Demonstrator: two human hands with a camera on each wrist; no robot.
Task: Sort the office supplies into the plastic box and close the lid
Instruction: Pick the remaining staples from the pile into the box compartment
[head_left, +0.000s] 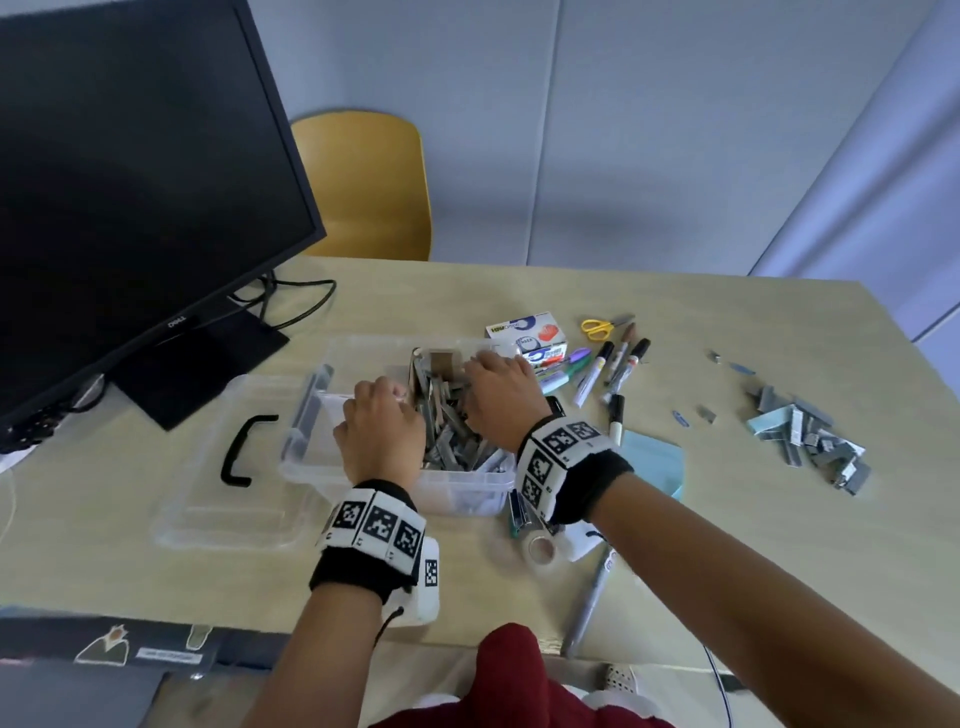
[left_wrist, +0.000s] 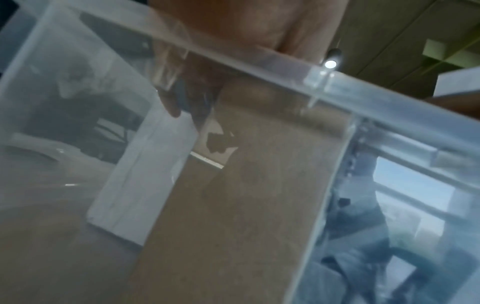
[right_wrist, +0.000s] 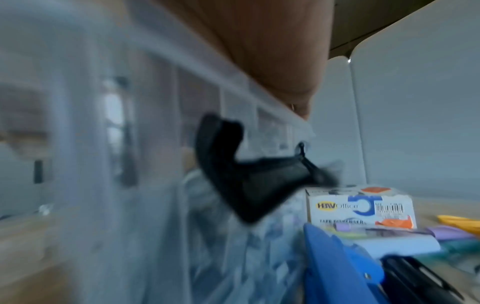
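Desk (head_left: 675, 545), monitor (head_left: 130, 182), scissors (head_left: 597, 327), markers (head_left: 618, 364)

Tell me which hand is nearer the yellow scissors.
Right. The right hand is over the right half of the plastic box, the side towards the yellow scissors. The left hand is over the box's middle, farther from them.

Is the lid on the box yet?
No, the lid lies flat on the table left of the open box, where both hands are busy.
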